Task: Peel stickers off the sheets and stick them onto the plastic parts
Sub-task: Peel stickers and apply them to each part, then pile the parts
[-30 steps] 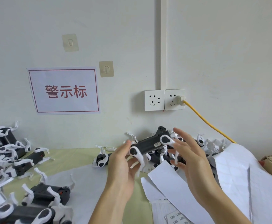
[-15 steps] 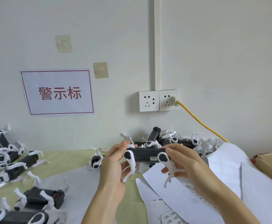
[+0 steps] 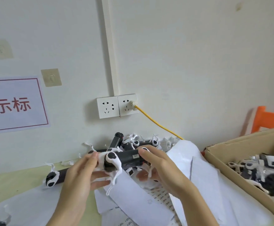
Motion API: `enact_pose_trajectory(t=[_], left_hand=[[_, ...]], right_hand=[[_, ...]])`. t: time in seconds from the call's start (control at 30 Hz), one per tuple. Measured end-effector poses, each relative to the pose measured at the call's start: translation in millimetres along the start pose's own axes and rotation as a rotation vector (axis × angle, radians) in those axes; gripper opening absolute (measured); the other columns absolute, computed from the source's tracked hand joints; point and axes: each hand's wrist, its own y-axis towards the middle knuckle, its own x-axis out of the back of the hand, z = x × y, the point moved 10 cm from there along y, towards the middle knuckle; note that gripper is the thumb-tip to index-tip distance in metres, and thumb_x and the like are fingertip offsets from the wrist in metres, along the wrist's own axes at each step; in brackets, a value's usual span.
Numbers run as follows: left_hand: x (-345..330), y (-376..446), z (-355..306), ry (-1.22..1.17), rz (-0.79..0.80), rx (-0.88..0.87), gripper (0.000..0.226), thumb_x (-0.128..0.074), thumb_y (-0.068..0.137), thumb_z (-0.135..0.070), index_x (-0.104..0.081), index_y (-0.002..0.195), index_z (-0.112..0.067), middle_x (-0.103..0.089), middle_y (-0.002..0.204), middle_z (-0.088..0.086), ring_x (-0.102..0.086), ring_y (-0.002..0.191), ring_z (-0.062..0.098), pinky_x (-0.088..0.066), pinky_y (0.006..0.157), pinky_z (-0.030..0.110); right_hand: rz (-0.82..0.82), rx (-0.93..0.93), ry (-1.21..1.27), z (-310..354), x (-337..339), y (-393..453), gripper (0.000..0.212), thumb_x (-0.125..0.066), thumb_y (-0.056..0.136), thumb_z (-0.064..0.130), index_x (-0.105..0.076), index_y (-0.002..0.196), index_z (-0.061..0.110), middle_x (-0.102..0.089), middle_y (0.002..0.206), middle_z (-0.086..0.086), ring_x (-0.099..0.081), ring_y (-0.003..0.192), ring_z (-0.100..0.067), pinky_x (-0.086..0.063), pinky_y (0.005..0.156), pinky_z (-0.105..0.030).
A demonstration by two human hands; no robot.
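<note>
I hold a black plastic part [image 3: 126,158] with white clip ends level in front of me, over the table. My left hand [image 3: 82,173] grips its left end, fingers curled under the white clips. My right hand [image 3: 159,167] grips its right end, thumb on top beside a small white sticker [image 3: 135,156] on the black body. White sticker sheets [image 3: 149,203] lie below my hands, some with rows of small printed labels.
More black-and-white parts [image 3: 133,142] are heaped against the wall behind my hands; one [image 3: 54,176] lies to the left on the table. A cardboard box [image 3: 240,144] of parts stands at the right. A yellow cable [image 3: 157,124] runs from the wall socket [image 3: 116,106].
The view has swung to the right, bringing the cardboard box into sight. The part stays held in both hands, roughly level, close above the sheets.
</note>
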Motion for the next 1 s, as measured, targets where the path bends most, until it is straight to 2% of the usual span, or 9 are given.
enact_pose_trajectory(t=[0.17,0.27,0.37,0.47,0.6,0.73,0.83,0.9,1.0], left_hand=[[-23.1,14.5,7.3,0.211,0.086,0.03,0.03,-0.044,0.105,-0.025,-0.07,0.101,-0.01,-0.077,0.094,0.012,-0.071,0.072,0.033,-0.051,0.065,0.042],[-34.1,25.8,7.2,0.357,0.12,0.021,0.028,-0.044,0.105,-0.023,-0.068,0.1,-0.009,-0.078,0.091,0.008,-0.068,0.074,0.032,-0.048,0.067,0.04],[-39.2,36.9,8.4,0.444,0.152,0.01,0.028,-0.044,0.105,-0.024,-0.068,0.1,-0.01,-0.078,0.09,0.005,-0.067,0.076,0.031,-0.047,0.068,0.039],[-39.9,47.3,15.7,0.549,0.203,0.002,0.021,-0.05,0.103,-0.019,-0.07,0.098,-0.017,-0.077,0.09,0.001,-0.069,0.076,0.025,-0.049,0.07,0.038],[-43.0,58.8,32.7,0.887,0.359,-0.086,0.019,-0.059,0.099,-0.017,-0.072,0.094,-0.029,-0.075,0.09,-0.014,-0.067,0.083,-0.001,-0.048,0.07,0.015],[11.0,93.6,46.1,1.203,0.348,-0.072,0.019,-0.061,0.093,-0.018,-0.067,0.109,-0.028,-0.062,0.101,-0.01,-0.057,0.085,0.006,-0.045,0.073,0.021],[65.6,126.9,47.7,1.471,0.272,-0.014,0.041,-0.061,0.085,-0.022,-0.054,0.124,-0.032,-0.05,0.118,-0.005,-0.047,0.113,0.021,-0.045,0.093,0.033],[93.5,142.3,47.0,1.602,0.226,0.018,0.045,-0.06,0.084,-0.033,-0.046,0.126,-0.036,-0.043,0.128,-0.009,-0.037,0.114,0.023,-0.039,0.095,0.034],[121.6,158.5,59.1,1.687,0.259,0.113,0.054,-0.059,0.084,-0.035,-0.038,0.134,-0.039,-0.041,0.135,-0.009,-0.042,0.112,0.025,-0.031,0.094,0.031]], right_hand=[[-0.217,-0.013,0.246,-10.4,65.7,-3.5,0.042,-0.058,0.086,0.052,-0.073,0.102,0.015,-0.073,0.096,-0.009,-0.068,0.065,-0.028,-0.057,0.075,-0.043],[-0.731,0.047,0.481,-24.8,135.6,-20.9,0.037,-0.048,0.099,0.046,-0.067,0.102,0.014,-0.065,0.092,-0.007,-0.069,0.054,-0.02,-0.053,0.079,-0.043],[-1.078,0.208,0.863,-38.0,172.7,-50.5,0.041,-0.04,0.103,0.048,-0.051,0.128,0.017,-0.055,0.124,-0.01,-0.075,0.077,-0.021,-0.056,0.088,-0.039],[-0.94,0.152,0.66,-28.2,168.7,-41.0,0.031,-0.042,0.105,0.035,-0.058,0.127,0.02,-0.06,0.127,-0.005,-0.069,0.102,-0.024,-0.056,0.08,-0.035],[-0.643,-0.018,0.188,-16.0,123.4,-19.0,0.028,-0.048,0.1,0.015,-0.075,0.102,0.022,-0.075,0.099,-0.003,-0.073,0.086,-0.023,-0.053,0.074,-0.033],[-0.375,-0.063,-0.129,-10.8,57.1,2.8,0.032,-0.048,0.098,0.013,-0.075,0.097,0.03,-0.076,0.091,0.003,-0.073,0.073,-0.014,-0.055,0.071,-0.031],[-0.226,-0.03,-0.286,-8.5,14.0,15.7,0.032,-0.049,0.098,0.015,-0.073,0.097,0.036,-0.075,0.089,0.01,-0.071,0.07,-0.005,-0.051,0.063,-0.016],[-0.19,-0.017,-0.319,-11.0,-0.8,19.6,0.03,-0.051,0.097,0.017,-0.074,0.098,0.037,-0.074,0.086,0.013,-0.07,0.071,-0.003,-0.047,0.058,-0.01],[-0.191,-0.022,-0.376,-15.5,-10.7,22.2,0.03,-0.052,0.095,0.018,-0.075,0.096,0.038,-0.074,0.083,0.015,-0.071,0.072,-0.003,-0.053,0.066,-0.022]])
